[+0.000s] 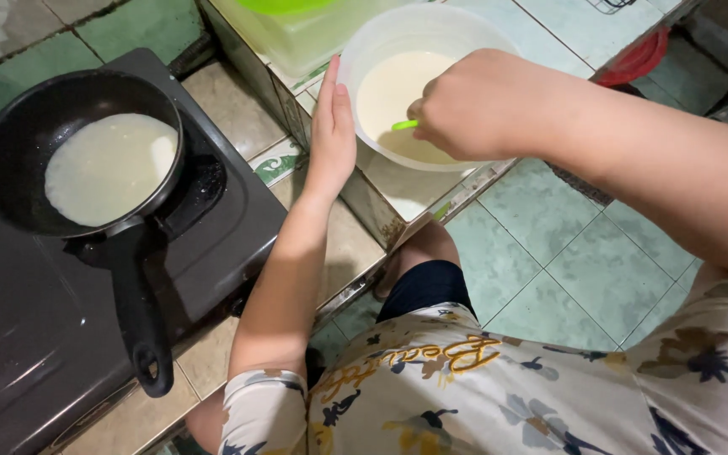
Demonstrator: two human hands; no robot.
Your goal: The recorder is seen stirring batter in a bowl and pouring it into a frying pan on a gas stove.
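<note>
Stove: the dark stove (35,320) ran off the left and bottom edges, so I could not see its full extent.
Table: the tiled table (238,109) carried the stove; its corner edge dropped to the green floor (566,278) just below the bowl.
Pan: the black pan (10,143) sat on the stove, a pale round of batter (107,168) in it, its handle (141,312) pointing toward me.
Bowl: the white bowl (364,50) of pale batter stood at the table's corner, its near rim hidden behind my right hand.
Left hand: my left hand (332,126) lay flat and open against the bowl's left side, gripping nothing.
Right hand: my right hand (457,105) was closed over the bowl on a green utensil (404,125); only its short tip showed, so I could not tell what it was.
Room: bare tile lay between pan and bowl.
</note>
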